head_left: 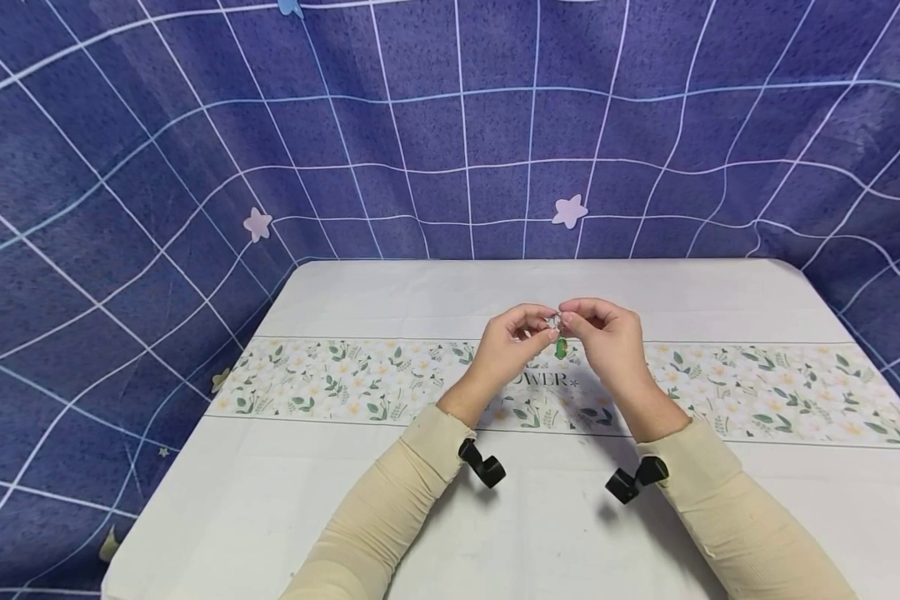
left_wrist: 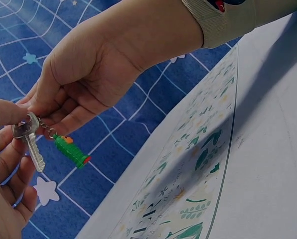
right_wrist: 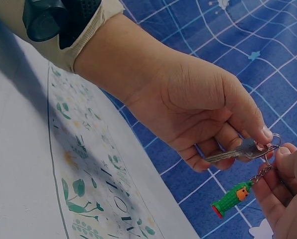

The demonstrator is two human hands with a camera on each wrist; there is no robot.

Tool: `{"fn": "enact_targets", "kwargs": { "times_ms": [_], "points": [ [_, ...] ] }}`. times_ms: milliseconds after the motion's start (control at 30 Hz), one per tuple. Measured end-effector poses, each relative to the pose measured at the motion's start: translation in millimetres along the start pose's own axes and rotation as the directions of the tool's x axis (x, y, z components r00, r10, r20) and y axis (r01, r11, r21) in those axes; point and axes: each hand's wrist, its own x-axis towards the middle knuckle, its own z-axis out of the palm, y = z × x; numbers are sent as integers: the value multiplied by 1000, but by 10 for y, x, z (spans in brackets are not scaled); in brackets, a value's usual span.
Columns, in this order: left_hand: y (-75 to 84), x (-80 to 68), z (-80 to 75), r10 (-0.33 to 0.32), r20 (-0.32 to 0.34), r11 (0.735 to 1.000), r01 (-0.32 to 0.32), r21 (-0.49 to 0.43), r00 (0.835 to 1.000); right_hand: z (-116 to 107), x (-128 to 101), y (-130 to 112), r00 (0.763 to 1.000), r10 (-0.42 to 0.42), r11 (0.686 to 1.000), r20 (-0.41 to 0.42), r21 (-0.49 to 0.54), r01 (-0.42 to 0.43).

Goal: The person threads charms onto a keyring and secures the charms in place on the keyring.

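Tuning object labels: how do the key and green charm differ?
Color: the key is silver; the charm is green with orange and red parts.
Shape: the key is flat and toothed; the charm is chunky and rounded.
Support: the left hand pinches the key; the charm dangles from a chain.
Both are off the table.

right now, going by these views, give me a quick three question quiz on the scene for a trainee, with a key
1. What dangles from the chain: A a whistle, B a green charm, C a padlock?
2. True or false: the key lies on the table, out of both grips.
3. Fill in: the printed band shows pale flowers and green ____.

Solutions:
1. B.
2. False; the left grip pinches it, up off the table.
3. Leaves.
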Motion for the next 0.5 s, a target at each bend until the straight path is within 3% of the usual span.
{"fn": "enact_targets", "kwargs": {
  "times_ms": [133, 500],
  "points": [
    [-175, 46, 24, -22, -19, 1000, 22, 1, 1000, -2, -1, 1, 1000, -12, 1000, 4, 1, 12],
    [-222, 59, 4, 2, 6, 999, -2, -37, 1000, -7, 5, -2, 1000, -7, 1000, -2, 26, 7]
  ]
}}
